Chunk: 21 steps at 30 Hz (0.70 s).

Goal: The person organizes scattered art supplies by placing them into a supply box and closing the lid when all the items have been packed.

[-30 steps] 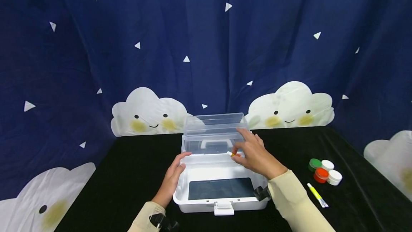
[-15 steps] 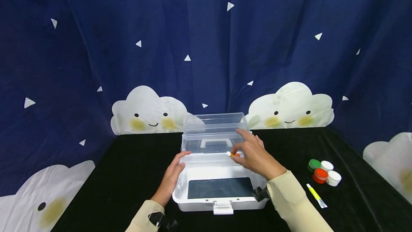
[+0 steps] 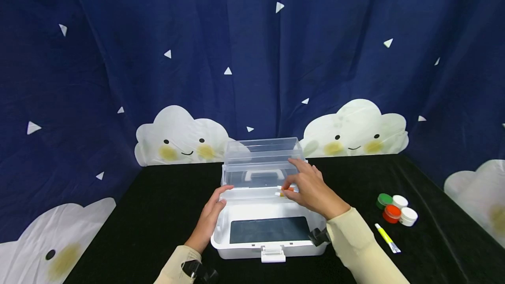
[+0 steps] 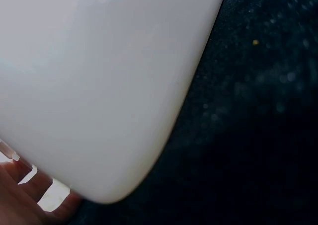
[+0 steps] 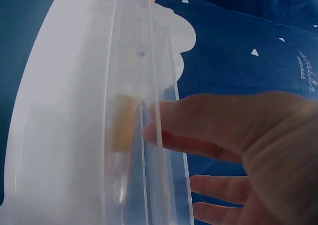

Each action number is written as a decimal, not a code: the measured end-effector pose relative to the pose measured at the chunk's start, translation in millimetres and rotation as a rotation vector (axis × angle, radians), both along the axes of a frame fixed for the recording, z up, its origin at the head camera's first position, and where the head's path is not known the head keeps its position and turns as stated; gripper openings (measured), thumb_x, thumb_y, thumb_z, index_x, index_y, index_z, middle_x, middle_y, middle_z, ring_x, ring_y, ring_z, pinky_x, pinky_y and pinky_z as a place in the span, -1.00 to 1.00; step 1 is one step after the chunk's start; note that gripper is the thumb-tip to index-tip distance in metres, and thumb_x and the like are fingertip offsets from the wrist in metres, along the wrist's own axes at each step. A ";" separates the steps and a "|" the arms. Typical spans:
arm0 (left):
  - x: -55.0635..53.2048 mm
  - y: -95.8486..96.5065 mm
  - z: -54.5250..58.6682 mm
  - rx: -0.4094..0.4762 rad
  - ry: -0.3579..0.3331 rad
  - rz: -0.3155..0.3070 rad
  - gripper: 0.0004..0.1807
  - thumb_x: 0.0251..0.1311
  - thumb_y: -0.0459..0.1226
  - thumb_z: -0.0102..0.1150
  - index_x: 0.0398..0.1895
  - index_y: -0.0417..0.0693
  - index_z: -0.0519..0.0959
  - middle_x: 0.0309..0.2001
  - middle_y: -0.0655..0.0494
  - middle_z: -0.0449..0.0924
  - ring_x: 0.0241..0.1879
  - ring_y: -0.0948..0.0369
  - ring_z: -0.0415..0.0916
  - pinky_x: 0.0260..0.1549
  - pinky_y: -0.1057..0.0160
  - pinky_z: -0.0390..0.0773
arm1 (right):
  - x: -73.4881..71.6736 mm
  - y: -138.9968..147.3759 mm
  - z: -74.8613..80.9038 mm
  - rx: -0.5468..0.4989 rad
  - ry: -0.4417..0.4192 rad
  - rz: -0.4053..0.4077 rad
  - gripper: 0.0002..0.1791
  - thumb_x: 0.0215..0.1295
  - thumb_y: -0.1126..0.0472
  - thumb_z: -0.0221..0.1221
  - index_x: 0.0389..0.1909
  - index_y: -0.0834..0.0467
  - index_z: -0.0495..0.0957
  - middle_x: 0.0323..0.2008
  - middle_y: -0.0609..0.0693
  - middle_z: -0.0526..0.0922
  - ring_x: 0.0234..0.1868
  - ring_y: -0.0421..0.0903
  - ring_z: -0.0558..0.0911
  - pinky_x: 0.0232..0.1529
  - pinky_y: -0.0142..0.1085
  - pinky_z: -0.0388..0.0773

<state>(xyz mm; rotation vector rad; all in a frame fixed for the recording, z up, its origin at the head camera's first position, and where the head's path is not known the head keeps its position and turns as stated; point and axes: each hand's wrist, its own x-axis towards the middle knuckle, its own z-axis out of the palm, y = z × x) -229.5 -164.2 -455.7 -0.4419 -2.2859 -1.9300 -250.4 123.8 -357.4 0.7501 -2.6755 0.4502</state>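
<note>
A white plastic storage box stands with its clear lid raised at the back. My left hand rests at the box's left rim, thumb over the edge; in the left wrist view its fingers lie against the box's side. Near the back right rim, my right hand is held with thumb and index finger slightly apart. Two small paint tubes lie at those fingertips, a red one and, lower, an orange one, partly hidden by the thumb in the head view.
Right of the box are paint pots: green, red and two white ones. A yellow paint tube lies nearer. A dark rectangle shows in the box's floor. A blue curtain hangs behind the black cloth.
The orange tube has slipped lower out of my right fingertips, so a red tube now shows above it. Both hands keep their places.
</note>
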 end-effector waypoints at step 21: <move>2.5 0.0 2.1 0.028 -0.016 -0.019 -0.61 0.48 -0.20 -0.24 0.30 0.20 0.35 0.22 0.06 0.40 0.16 -0.06 0.36 0.15 -0.19 0.28 | -0.6 1.9 -0.1 -0.007 0.005 0.006 -0.95 0.06 0.11 0.40 -0.46 -0.07 0.71 0.31 0.23 0.36 0.36 0.23 0.24 0.18 0.39 0.07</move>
